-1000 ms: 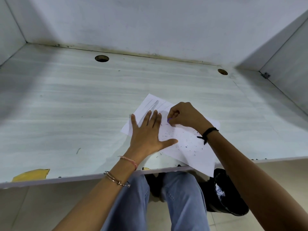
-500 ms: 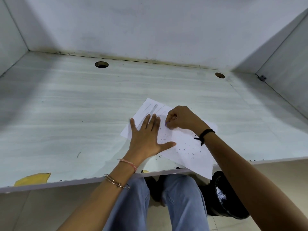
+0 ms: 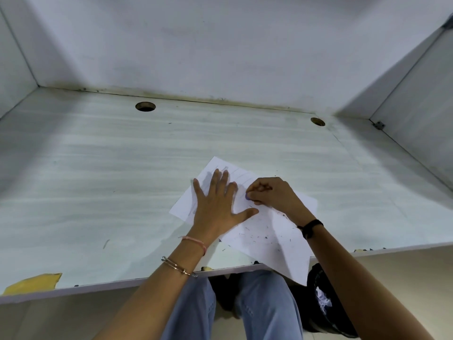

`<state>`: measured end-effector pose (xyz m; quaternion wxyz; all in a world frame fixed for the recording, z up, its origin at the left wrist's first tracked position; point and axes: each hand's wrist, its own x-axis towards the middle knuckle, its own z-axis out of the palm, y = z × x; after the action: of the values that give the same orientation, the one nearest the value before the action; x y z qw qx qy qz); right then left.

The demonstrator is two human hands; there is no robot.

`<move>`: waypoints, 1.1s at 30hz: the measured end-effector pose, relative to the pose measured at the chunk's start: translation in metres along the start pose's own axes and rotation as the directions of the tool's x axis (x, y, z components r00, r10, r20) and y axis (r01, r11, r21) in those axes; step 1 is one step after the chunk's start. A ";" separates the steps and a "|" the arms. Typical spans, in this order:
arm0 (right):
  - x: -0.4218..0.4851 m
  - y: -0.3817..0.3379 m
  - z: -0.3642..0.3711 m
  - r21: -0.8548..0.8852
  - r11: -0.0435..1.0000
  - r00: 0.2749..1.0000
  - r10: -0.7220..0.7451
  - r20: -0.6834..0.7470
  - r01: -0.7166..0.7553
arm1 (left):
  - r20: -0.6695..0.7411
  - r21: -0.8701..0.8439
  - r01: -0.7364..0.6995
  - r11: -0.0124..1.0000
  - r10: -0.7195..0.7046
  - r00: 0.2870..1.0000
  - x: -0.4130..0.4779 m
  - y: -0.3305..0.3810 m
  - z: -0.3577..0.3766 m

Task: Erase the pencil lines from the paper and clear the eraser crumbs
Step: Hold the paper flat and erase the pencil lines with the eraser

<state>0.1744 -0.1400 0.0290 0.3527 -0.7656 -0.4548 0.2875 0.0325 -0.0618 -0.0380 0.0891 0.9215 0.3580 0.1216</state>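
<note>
A white sheet of paper (image 3: 274, 244) lies skewed on the pale desk, its near corner hanging over the front edge. Faint pencil lines (image 3: 241, 174) show near its far corner. Dark eraser crumbs (image 3: 266, 235) are scattered over the near half of the sheet. My left hand (image 3: 217, 207) lies flat on the paper with its fingers spread, pressing it down. Just to its right, my right hand (image 3: 269, 195) pinches a small purple eraser (image 3: 248, 197) whose tip touches the paper; most of the eraser is hidden in the fingers.
The desk (image 3: 98, 180) sits in a walled booth, with two round cable holes (image 3: 145, 106) (image 3: 317, 121) near the back. A yellow torn patch (image 3: 31, 283) marks the front left edge. A black bag (image 3: 323, 303) lies on the floor beside my knees.
My left hand has slid further up the sheet and covers more of the pencil lines. My right hand with the eraser has shifted slightly rightward and nearer. The view has tilted upward.
</note>
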 end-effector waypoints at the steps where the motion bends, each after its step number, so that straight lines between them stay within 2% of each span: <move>1: 0.000 -0.004 0.004 -0.074 0.997 0.999 -0.026 0.034 0.028 | 0.009 0.015 -0.005 1.000 0.005 1.000 0.001 0.000 0.002; 4: 0.006 -0.010 0.013 -0.231 0.965 0.989 -0.104 0.102 0.125 | 0.011 0.042 0.001 0.999 -0.001 1.000 0.001 -0.002 0.005; 8: 0.023 -0.016 0.006 -0.303 0.946 0.991 -0.131 -0.022 0.118 | 0.045 0.024 0.010 1.000 -0.011 0.999 0.000 -0.001 0.003; 9: 0.023 -0.018 0.007 -0.325 0.938 0.992 -0.122 0.010 0.118 | 0.050 0.020 0.012 1.000 -0.013 0.999 -0.001 -0.001 0.004; 11: 0.020 -0.023 0.011 -0.366 0.922 0.985 -0.067 0.160 0.122 | 0.042 0.003 0.017 1.000 -0.017 0.999 -0.001 -0.001 0.005; 12: 0.020 -0.023 0.011 -0.370 0.922 0.980 -0.044 0.194 0.115 | 0.034 0.005 0.016 1.000 -0.016 0.999 0.000 -0.002 0.006; 15: 0.030 -0.020 0.003 -0.357 0.931 0.997 -0.069 0.024 0.073 | 0.036 0.039 0.008 0.999 -0.010 0.999 0.001 -0.002 0.006; 16: 0.032 -0.020 0.003 -0.380 0.922 0.997 -0.076 0.010 0.074 | 0.035 0.045 0.005 0.999 -0.007 0.999 0.001 -0.002 0.007; 19: 0.028 -0.026 0.008 -0.433 0.894 0.979 -0.033 0.201 0.119 | 0.031 0.023 0.007 1.000 -0.008 0.999 0.000 -0.002 0.007; 20: 0.029 -0.026 0.006 -0.413 0.905 0.977 -0.013 0.211 0.101 | 0.034 0.024 0.008 1.000 -0.009 0.999 0.001 -0.003 0.007; 23: 0.035 -0.024 -0.003 -0.410 0.911 0.999 -0.031 0.041 0.045 | 0.041 0.041 0.004 0.999 -0.006 0.999 0.001 -0.002 0.006; 24: 0.035 -0.025 -0.002 -0.433 0.900 0.998 -0.034 0.056 0.054 | 0.041 0.034 0.005 0.999 -0.006 0.999 0.001 -0.002 0.006; 27: 0.029 -0.028 0.006 -0.427 0.897 0.970 -0.005 0.242 0.112 | 0.040 0.020 0.008 1.000 -0.009 0.999 0.000 -0.002 0.006; 31: 0.040 -0.022 -0.005 -0.387 0.921 0.999 -0.052 0.008 0.051 | 0.060 0.049 0.004 0.999 -0.007 0.998 0.002 -0.001 0.006; 33: 0.037 -0.025 -0.001 -0.419 0.904 0.992 -0.041 0.117 0.087 | 0.056 0.036 0.004 0.999 -0.006 0.998 0.001 -0.002 0.006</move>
<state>0.1781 -0.0984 0.0455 0.1631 -0.7924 -0.5490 0.2102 0.0343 -0.0601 -0.0440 0.0829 0.9252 0.3596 0.0888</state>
